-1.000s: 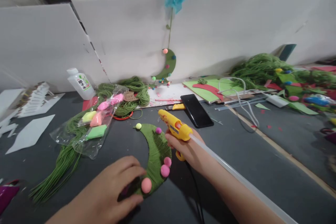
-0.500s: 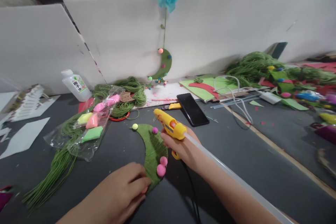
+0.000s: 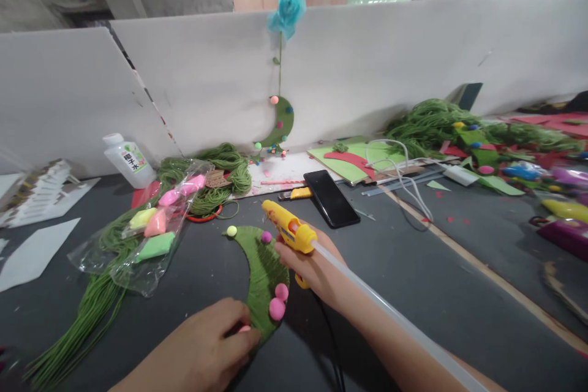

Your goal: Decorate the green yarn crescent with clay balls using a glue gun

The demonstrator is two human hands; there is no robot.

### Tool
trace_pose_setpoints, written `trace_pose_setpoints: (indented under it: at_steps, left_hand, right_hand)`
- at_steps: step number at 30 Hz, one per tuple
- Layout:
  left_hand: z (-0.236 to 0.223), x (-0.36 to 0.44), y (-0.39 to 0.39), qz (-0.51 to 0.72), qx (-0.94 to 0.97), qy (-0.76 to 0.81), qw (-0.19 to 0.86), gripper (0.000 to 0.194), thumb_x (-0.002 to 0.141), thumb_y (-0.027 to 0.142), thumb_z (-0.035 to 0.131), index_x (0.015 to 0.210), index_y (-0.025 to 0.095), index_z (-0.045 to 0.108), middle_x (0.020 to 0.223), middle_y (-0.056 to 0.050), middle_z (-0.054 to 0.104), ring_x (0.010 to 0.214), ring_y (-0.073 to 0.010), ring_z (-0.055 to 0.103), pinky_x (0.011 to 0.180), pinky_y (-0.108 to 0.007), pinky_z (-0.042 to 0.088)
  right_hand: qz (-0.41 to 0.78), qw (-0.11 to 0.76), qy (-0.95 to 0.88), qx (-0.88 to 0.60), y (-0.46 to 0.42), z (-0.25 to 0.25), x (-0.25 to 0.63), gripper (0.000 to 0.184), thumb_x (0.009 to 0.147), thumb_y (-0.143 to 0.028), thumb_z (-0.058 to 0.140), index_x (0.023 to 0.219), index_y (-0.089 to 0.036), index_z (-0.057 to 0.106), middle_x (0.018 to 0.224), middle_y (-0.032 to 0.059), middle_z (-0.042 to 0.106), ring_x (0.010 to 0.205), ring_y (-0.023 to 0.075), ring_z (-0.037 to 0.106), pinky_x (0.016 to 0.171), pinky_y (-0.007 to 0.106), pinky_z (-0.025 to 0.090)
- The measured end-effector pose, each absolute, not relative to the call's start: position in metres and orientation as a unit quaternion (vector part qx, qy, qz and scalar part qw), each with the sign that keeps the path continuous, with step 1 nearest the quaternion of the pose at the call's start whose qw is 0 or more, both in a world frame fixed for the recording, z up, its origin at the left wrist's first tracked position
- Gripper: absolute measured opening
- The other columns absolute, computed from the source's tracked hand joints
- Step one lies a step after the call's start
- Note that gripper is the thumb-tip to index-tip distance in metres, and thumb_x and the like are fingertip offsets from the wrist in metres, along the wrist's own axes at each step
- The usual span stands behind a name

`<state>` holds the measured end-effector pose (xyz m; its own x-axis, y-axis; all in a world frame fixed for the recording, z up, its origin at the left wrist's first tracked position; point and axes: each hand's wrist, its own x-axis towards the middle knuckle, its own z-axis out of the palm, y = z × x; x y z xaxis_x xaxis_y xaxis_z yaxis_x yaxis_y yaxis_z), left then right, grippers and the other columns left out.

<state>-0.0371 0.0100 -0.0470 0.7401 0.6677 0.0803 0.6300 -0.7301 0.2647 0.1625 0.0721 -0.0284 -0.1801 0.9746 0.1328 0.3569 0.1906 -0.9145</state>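
A green yarn-wrapped crescent [image 3: 261, 269] lies on the dark table, dotted with pink balls [image 3: 277, 308] and a yellow ball [image 3: 231, 231] at its tip. My left hand [image 3: 206, 349] rests on the crescent's near end, fingers curled over a pink ball there. My right hand [image 3: 316, 266] grips a yellow glue gun [image 3: 289, 234] with a long clear glue stick [image 3: 390, 318] trailing back; its nozzle points just past the crescent's upper edge.
A plastic bag of coloured clay [image 3: 147, 233] and green yarn bundles [image 3: 215, 171] lie to the left. A black phone [image 3: 331, 198], a white bottle [image 3: 124, 159], white cables [image 3: 404, 177] and craft scraps sit behind. A finished crescent [image 3: 280, 125] hangs on the white partition.
My left hand has closed over the pink ball at the crescent's near end, now mostly hidden. The glue gun has shifted slightly left and down. The view has tilted a little.
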Motion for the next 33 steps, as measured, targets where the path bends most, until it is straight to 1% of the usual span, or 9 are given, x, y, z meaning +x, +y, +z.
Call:
trace_pose_setpoints:
  at_steps: [3, 7, 13, 16, 23, 26, 29, 31, 33]
  left_hand:
    - [-0.042, -0.036, 0.011, 0.060, 0.926, 0.355, 0.113, 0.022, 0.083, 0.013, 0.047, 0.091, 0.021, 0.066, 0.085, -0.008, 0.069, 0.070, -0.0174, 0.066, 0.061, -0.021, 0.053]
    - [-0.037, -0.037, 0.008, 0.055, 0.929, 0.347, 0.118, 0.034, 0.082, 0.010, 0.047, 0.108, 0.023, 0.064, 0.093, -0.010, 0.070, 0.075, -0.0194, 0.067, 0.065, -0.024, 0.054]
    - [-0.042, -0.038, 0.006, 0.081, 0.915, 0.373, 0.132, 0.025, 0.090, 0.019, 0.044, 0.096, 0.025, 0.068, 0.087, -0.006, 0.070, 0.070, -0.0158, 0.065, 0.063, -0.020, 0.050]
    - [-0.043, -0.037, 0.008, 0.059, 0.920, 0.370, 0.119, 0.027, 0.089, 0.019, 0.044, 0.101, 0.024, 0.068, 0.089, -0.008, 0.071, 0.071, -0.0175, 0.066, 0.063, -0.022, 0.052]
    - [-0.049, -0.042, 0.007, 0.129, 0.947, 0.292, 0.027, 0.038, 0.083, 0.014, 0.054, 0.120, 0.022, 0.058, 0.114, -0.015, 0.069, 0.103, -0.0247, 0.065, 0.088, -0.033, 0.053]
    - [-0.055, -0.042, 0.009, 0.150, 0.952, 0.268, -0.002, 0.038, 0.080, 0.015, 0.057, 0.118, 0.020, 0.058, 0.111, -0.014, 0.070, 0.104, -0.0244, 0.065, 0.091, -0.034, 0.052]
    - [-0.062, -0.043, 0.010, 0.198, 0.936, 0.292, -0.001, 0.035, 0.083, 0.018, 0.055, 0.117, 0.022, 0.059, 0.107, -0.010, 0.072, 0.097, -0.0205, 0.068, 0.088, -0.028, 0.053]
    - [-0.063, -0.047, 0.011, 0.233, 0.907, 0.349, 0.034, 0.032, 0.085, 0.021, 0.053, 0.115, 0.026, 0.060, 0.106, -0.006, 0.072, 0.096, -0.0183, 0.068, 0.087, -0.024, 0.053]
    - [-0.060, -0.050, 0.015, 0.241, 0.858, 0.442, 0.098, 0.021, 0.087, 0.025, 0.052, 0.102, 0.026, 0.066, 0.103, -0.004, 0.072, 0.094, -0.0177, 0.067, 0.085, -0.024, 0.052]
  right_hand:
    - [0.395, 0.399, -0.660, -0.500, 0.072, -0.028, 0.163, 0.011, 0.076, -0.027, 0.054, 0.067, -0.022, 0.051, 0.060, -0.0046, 0.052, 0.056, 0.0132, 0.048, 0.055, 0.027, 0.039]
    - [0.396, 0.416, -0.650, -0.498, 0.072, -0.030, 0.163, 0.012, 0.074, -0.029, 0.057, 0.067, -0.022, 0.051, 0.060, -0.0043, 0.051, 0.056, 0.0136, 0.047, 0.055, 0.027, 0.038]
    - [0.385, 0.404, -0.660, -0.503, 0.071, -0.029, 0.164, 0.010, 0.074, -0.028, 0.055, 0.067, -0.022, 0.051, 0.061, -0.0040, 0.052, 0.057, 0.0139, 0.048, 0.057, 0.028, 0.038]
    - [0.387, 0.396, -0.659, -0.508, 0.072, -0.029, 0.164, 0.011, 0.075, -0.029, 0.054, 0.067, -0.022, 0.050, 0.060, -0.0045, 0.051, 0.056, 0.0136, 0.047, 0.056, 0.028, 0.037]
    - [0.366, 0.398, -0.674, -0.504, 0.074, -0.029, 0.165, 0.008, 0.075, -0.025, 0.056, 0.069, -0.023, 0.051, 0.065, -0.0034, 0.054, 0.060, 0.0138, 0.048, 0.058, 0.027, 0.037]
    - [0.367, 0.406, -0.671, -0.500, 0.073, -0.029, 0.165, 0.006, 0.075, -0.025, 0.057, 0.071, -0.022, 0.054, 0.069, -0.0023, 0.057, 0.063, 0.0146, 0.050, 0.061, 0.028, 0.039]
    - [0.397, 0.407, -0.644, -0.512, 0.074, -0.031, 0.165, 0.010, 0.074, -0.025, 0.058, 0.066, -0.022, 0.053, 0.064, -0.0036, 0.054, 0.059, 0.0133, 0.048, 0.058, 0.027, 0.038]
    - [0.441, 0.407, -0.606, -0.522, 0.075, -0.033, 0.165, 0.011, 0.073, -0.025, 0.059, 0.064, -0.022, 0.053, 0.058, -0.0045, 0.052, 0.055, 0.0128, 0.047, 0.054, 0.026, 0.037]
    - [0.480, 0.412, -0.567, -0.528, 0.077, -0.036, 0.166, 0.008, 0.073, -0.026, 0.059, 0.068, -0.021, 0.056, 0.056, -0.0040, 0.053, 0.054, 0.0136, 0.049, 0.052, 0.026, 0.037]
